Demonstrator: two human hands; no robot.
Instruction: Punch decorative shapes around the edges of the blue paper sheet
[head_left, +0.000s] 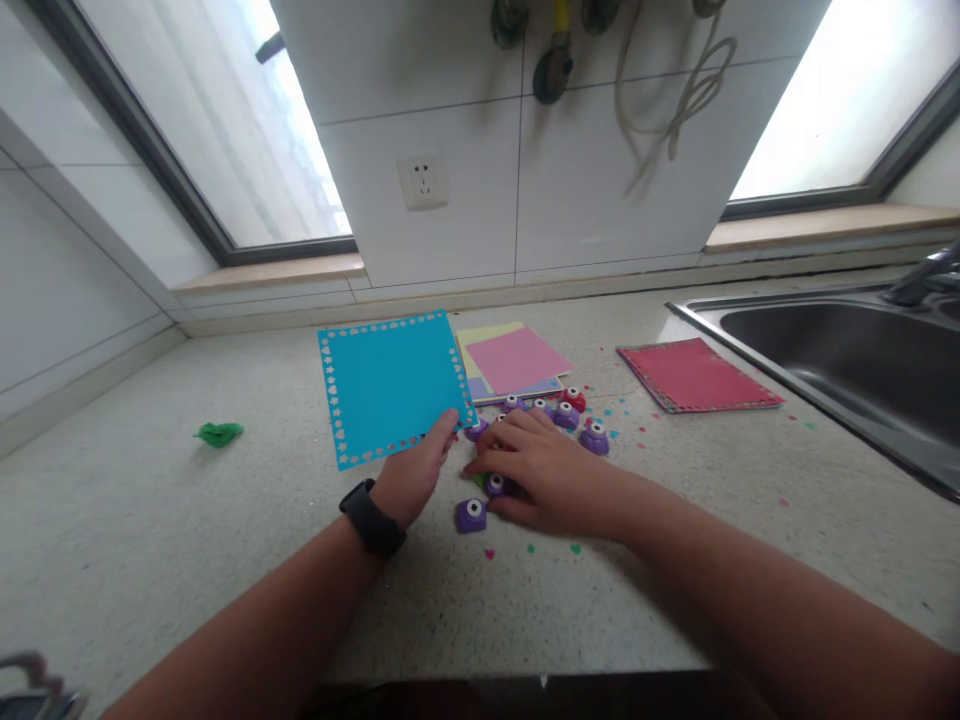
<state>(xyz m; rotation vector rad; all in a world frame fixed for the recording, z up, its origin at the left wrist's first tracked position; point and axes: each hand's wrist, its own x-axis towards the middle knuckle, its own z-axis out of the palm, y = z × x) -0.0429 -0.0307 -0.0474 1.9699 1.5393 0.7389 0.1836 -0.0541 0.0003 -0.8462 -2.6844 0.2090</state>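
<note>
My left hand (420, 465) grips the lower right corner of a blue square sheet of paper (394, 385), thumb on top. Small punched shapes, such as stars and hearts, line the sheet's edges. Among a cluster of small craft punches, my right hand (536, 460) has its fingers curled, with thumb and forefinger around a purple craft punch (496, 485). Another purple punch (471, 515) lies just in front. Beyond the right hand are more purple punches (595, 437) and a red punch (574, 398). Some of the cluster is hidden under my right hand.
Pink paper (517, 358) tops a stack of coloured sheets behind the punches. To the right lies a red stack of paper (701, 375), near a steel sink (840, 350). A green crumpled piece (219, 433) lies at left. Tiny paper cutouts dot the counter (247, 540).
</note>
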